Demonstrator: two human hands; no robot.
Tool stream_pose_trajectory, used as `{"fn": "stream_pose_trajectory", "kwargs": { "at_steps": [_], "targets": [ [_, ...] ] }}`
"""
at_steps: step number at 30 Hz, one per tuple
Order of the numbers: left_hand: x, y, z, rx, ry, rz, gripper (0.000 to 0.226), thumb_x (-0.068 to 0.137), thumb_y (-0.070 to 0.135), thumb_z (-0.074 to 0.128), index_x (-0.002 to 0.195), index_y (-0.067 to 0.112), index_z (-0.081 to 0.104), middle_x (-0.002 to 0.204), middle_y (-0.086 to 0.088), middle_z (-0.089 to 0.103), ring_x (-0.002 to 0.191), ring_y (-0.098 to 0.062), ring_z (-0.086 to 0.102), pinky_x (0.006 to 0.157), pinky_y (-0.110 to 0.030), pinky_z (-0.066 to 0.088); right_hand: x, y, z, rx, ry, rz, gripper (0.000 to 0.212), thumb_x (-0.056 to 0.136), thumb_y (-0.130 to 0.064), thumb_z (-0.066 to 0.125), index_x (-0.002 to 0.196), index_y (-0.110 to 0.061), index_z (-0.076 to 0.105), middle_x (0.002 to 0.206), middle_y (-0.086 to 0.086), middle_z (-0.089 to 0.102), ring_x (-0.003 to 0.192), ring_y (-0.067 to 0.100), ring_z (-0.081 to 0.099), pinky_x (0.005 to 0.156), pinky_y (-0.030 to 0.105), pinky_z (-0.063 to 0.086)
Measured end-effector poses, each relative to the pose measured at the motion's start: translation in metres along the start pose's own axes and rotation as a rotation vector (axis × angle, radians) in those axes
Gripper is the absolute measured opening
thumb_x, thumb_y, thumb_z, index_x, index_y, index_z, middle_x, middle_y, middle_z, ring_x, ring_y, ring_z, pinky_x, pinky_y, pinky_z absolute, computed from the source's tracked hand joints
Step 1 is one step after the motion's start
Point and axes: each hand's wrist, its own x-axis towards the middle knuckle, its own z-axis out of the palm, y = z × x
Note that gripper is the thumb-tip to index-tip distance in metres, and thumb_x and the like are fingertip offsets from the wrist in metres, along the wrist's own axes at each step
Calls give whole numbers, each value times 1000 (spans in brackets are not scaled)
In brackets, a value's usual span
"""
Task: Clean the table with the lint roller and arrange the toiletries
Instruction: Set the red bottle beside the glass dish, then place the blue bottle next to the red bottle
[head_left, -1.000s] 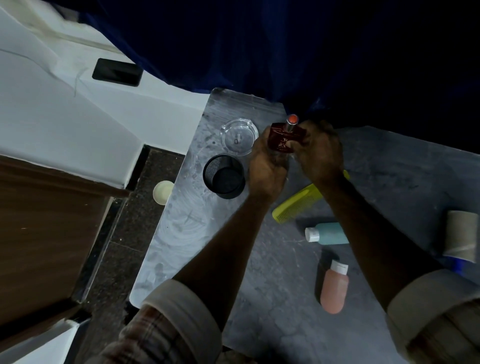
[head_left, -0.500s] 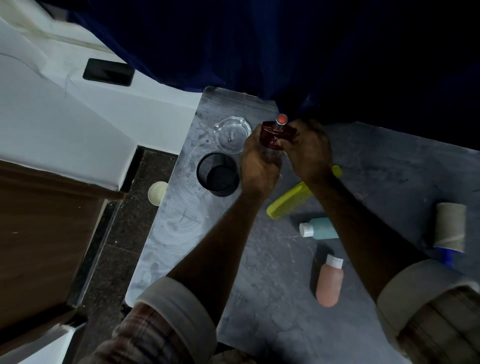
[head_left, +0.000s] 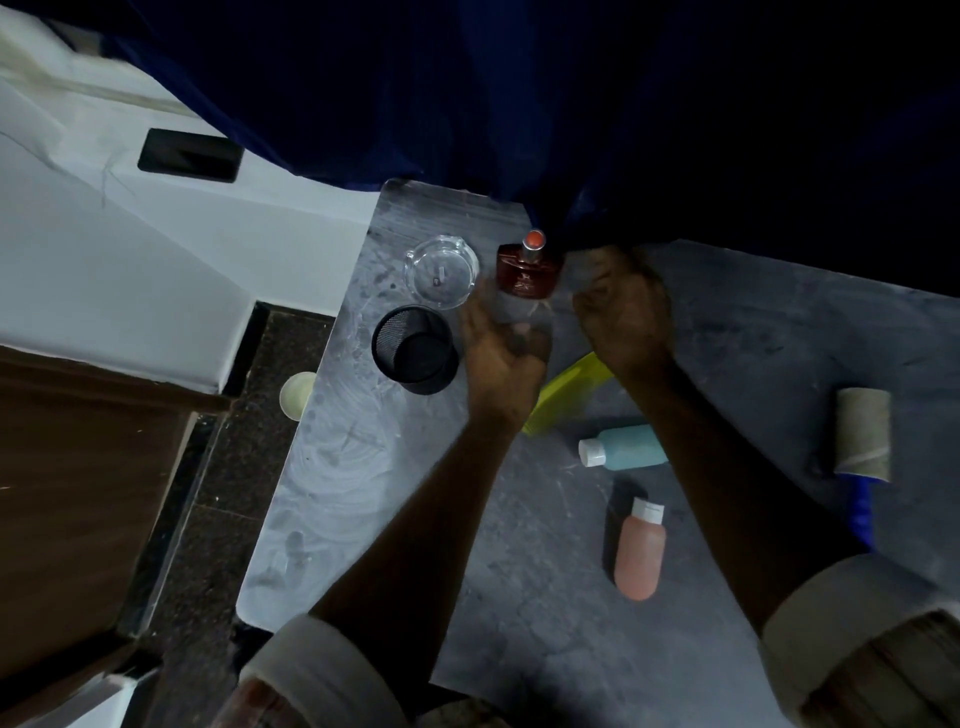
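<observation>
Two hands, both empty: left hand (head_left: 506, 345) open and loose, right hand (head_left: 623, 306) curled. Nearest next: yellow comb (head_left: 563, 397), between both wrists, lying slantwise, closer to left.

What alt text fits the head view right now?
Both hands, left hand and right hand, hover beside a red perfume bottle standing on a grey table, next to a glass dish and mesh cup.

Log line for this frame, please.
perfume bottle upright by glass dish | left hand, right hand off it | lint roller lying idle
</observation>
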Motion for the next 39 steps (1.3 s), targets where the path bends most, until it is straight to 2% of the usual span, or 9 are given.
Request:
{"fn": "stream_pose_trajectory", "kwargs": {
  "at_steps": [3,7,9,13,18,25,30,36,39],
  "targets": [
    [-27,-20,3,-18,5,-16,61,95,-5,68,152,-5,47,146,-30,60,134,-48,61,113,-57,52,-31,25,-17,8,36,29,30,85,-17,64,114,-8,62,117,17,65,108,36,63,92,40,50],
    [-49,-33,10,106,-73,75,56,90,-2,72,144,8,64,139,-11,69,121,-35,71,109,-46,57,-77,62,-30,-96,-31,-40,34,82,-17,64,115,-8,64,119,17,65,111,37,63,95,40,51],
    [-50,-37,11,320,-135,132,56,92,15,78,146,16,64,142,-6,65,123,-31,69,106,-37,54,-96,77,-32,-81,-58,-70,35,79,-15,70,113,-10,65,117,15,65,108,38,65,94,41,54],
    [-45,-39,10,566,-230,123,56,93,38,80,145,28,62,149,-2,57,124,-33,69,101,-46,56,-115,93,-32,-97,-227,-68,47,78,-22,72,125,-20,64,126,5,62,120,31,56,102,40,50],
    [-48,-35,12,778,-263,140,51,96,44,74,144,31,62,151,-3,53,119,-39,71,98,-50,57,-121,97,-32,-266,-374,-146,56,81,-37,70,135,-27,58,137,-3,58,131,27,49,107,42,45],
    [-55,-31,16,803,-231,151,50,92,38,79,137,25,64,144,-6,56,116,-41,71,95,-51,58,-128,111,-37,-293,-426,-249,40,82,-43,69,119,-31,63,122,-5,60,121,24,52,101,41,47],
    [-69,-34,24,800,-301,235,44,95,41,75,136,28,65,142,-4,57,114,-38,72,91,-48,58,-145,138,-55,-58,-367,-228,24,77,-32,82,96,-25,69,99,-6,61,99,17,61,88,32,49],
    [-83,-40,30,767,-379,284,46,98,38,73,142,28,62,144,-3,60,119,-33,72,97,-46,59,-154,147,-72,463,-202,175,28,79,-13,86,90,-29,65,93,-11,70,79,-6,66,67,14,55],
    [-87,-42,29,743,-431,311,49,97,39,75,143,30,63,148,-1,58,121,-31,71,98,-44,57,-148,134,-74,712,-138,245,23,83,-8,80,92,-24,65,92,-5,71,76,-2,69,59,17,56]
  ]
}}
